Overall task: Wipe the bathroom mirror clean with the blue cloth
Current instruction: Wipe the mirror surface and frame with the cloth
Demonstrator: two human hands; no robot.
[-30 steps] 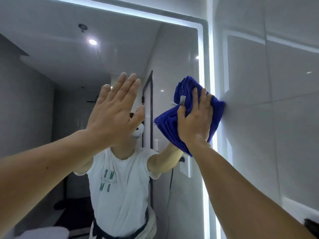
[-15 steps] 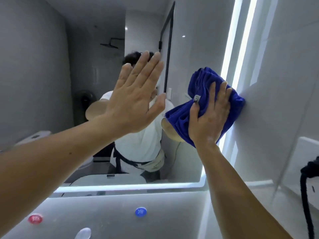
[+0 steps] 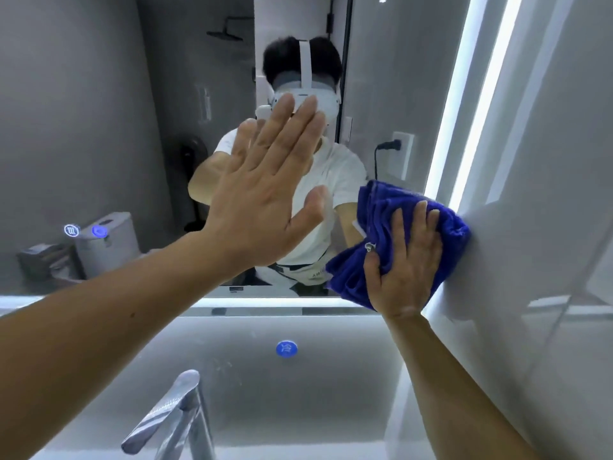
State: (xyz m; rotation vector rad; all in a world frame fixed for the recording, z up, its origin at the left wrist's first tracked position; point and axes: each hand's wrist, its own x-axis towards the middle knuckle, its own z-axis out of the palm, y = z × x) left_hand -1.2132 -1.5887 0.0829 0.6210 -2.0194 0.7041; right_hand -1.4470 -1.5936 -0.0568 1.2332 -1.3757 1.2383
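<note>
The bathroom mirror (image 3: 99, 127) fills the upper part of the head view, with lit strips along its right and lower edges. My right hand (image 3: 404, 260) presses the bunched blue cloth (image 3: 374, 214) flat against the mirror's lower right corner, fingers straight, next to the side wall. My left hand (image 3: 265, 200) is raised with its fingers straight and spread, palm toward the glass at the mirror's middle; whether it touches the glass is unclear. The mirror reflects a person in a white shirt.
A chrome faucet (image 3: 175, 413) juts up at the bottom left. A round blue marker (image 3: 286, 348) sits on the pale wall below the mirror. The glossy side wall (image 3: 547, 227) stands close on the right. Two lit touch icons (image 3: 71, 230) glow on the mirror's lower left.
My right hand has slid the cloth down the mirror's right edge from near the top to the lower corner. The view has tilted down, and the faucet has come into sight.
</note>
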